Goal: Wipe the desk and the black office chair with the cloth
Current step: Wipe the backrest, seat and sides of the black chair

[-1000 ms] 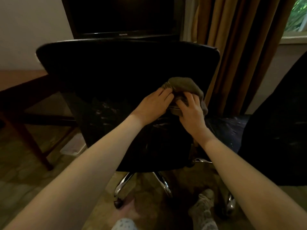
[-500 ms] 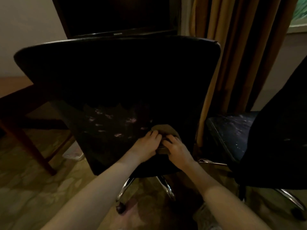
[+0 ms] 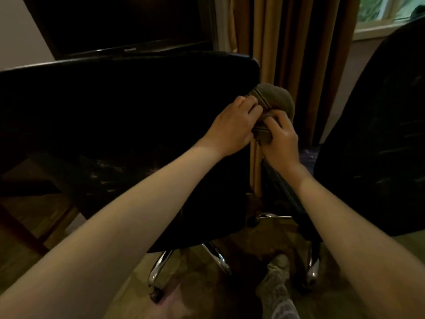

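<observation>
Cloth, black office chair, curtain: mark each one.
cloth (image 3: 276, 97), head view, its rounded upper bulge.
black office chair (image 3: 138, 100), head view, middle of its backrest.
curtain (image 3: 299, 42), head view, a brown fold near the top.

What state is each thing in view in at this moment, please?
Chair: upright, pale marks low on its back.
Cloth: bunched, held against the chair back's right edge.
Left hand: grips the cloth.
Right hand: grips the cloth.
Screen: dark.
Curtain: hanging in folds.
</observation>
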